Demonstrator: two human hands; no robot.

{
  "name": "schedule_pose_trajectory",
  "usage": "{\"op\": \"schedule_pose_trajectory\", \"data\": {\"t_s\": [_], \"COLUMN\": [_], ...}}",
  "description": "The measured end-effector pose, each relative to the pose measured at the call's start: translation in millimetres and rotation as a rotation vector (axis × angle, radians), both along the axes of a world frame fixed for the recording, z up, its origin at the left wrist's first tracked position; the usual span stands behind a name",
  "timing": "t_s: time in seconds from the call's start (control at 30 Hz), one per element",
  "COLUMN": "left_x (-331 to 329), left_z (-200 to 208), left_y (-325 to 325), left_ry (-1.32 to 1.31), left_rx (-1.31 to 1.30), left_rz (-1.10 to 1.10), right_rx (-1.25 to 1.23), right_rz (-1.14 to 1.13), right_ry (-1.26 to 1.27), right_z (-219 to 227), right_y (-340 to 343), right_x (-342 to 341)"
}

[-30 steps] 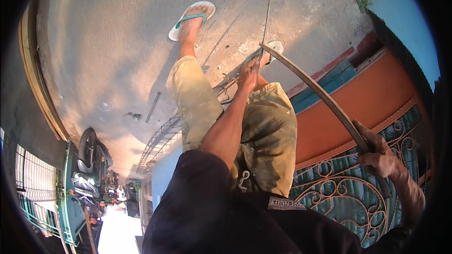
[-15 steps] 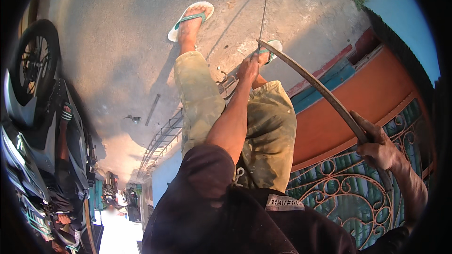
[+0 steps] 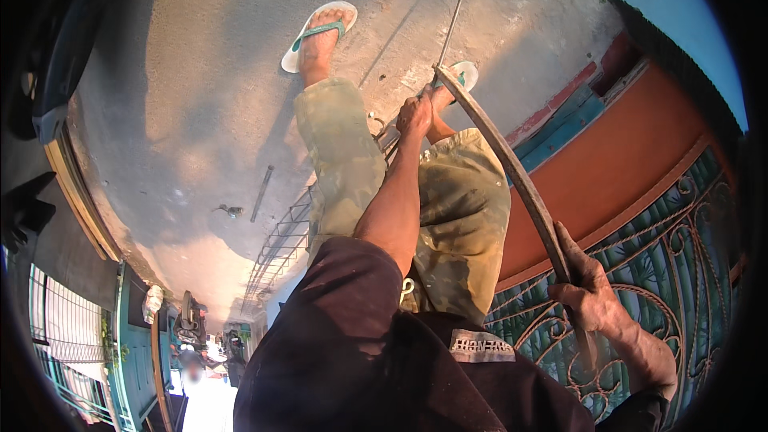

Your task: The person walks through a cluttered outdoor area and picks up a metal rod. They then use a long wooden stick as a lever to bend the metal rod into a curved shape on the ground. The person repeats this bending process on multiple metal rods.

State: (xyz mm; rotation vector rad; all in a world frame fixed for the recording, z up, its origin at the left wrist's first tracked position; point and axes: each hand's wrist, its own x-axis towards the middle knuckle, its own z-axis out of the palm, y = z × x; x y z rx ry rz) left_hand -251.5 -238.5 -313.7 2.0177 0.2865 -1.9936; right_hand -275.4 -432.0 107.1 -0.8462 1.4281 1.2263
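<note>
My right hand (image 3: 588,288) is closed around the lower part of a long brown bar (image 3: 512,164), which looks like wood or rusty metal. The bar slants up and left to its far end, where it meets a thin metal rod (image 3: 456,12). That rod runs away over the ground past the upper edge of the picture. My left hand (image 3: 414,116) is closed on the rod just below the meeting point, between my knees. Beside that hand, partly hidden by my leg, is a bent metal piece (image 3: 387,141). Exactly how bar and rod touch is too small to tell.
A wire-like metal frame (image 3: 280,240) lies left of my leg, with a short dark strip (image 3: 262,192) nearby. At right stand an orange wall (image 3: 616,160) and an ornate metal gate (image 3: 640,328). My feet wear flip-flops (image 3: 320,28). Part of a dark vehicle (image 3: 60,72) shows at far left.
My right hand has swung left and slightly down, bringing the bar closer to my body. My left hand keeps its hold. The view has shifted, and the motorcycle and person at left are mostly gone.
</note>
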Motion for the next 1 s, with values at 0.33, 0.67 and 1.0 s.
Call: {"op": "schedule_pose_trajectory", "data": {"t_s": [0.33,0.67,1.0], "left_x": [-20.6,1.8,18.1], "left_z": [-39.3,-49.3,-40.8], "left_y": [1.6,-16.4,-35.3], "left_ry": [-0.068,-0.011,0.233], "left_rx": [-0.113,-0.238,-0.128], "left_rz": [-0.061,0.048,0.140], "right_rx": [-0.216,0.046,0.058], "right_rz": [-0.432,0.023,0.059], "right_ry": [-0.052,0.023,0.074], "right_z": [-14.9,-22.3,-14.7], "right_y": [58.9,-31.0,-11.5], "right_x": [-35.9,-15.6,2.0]}}
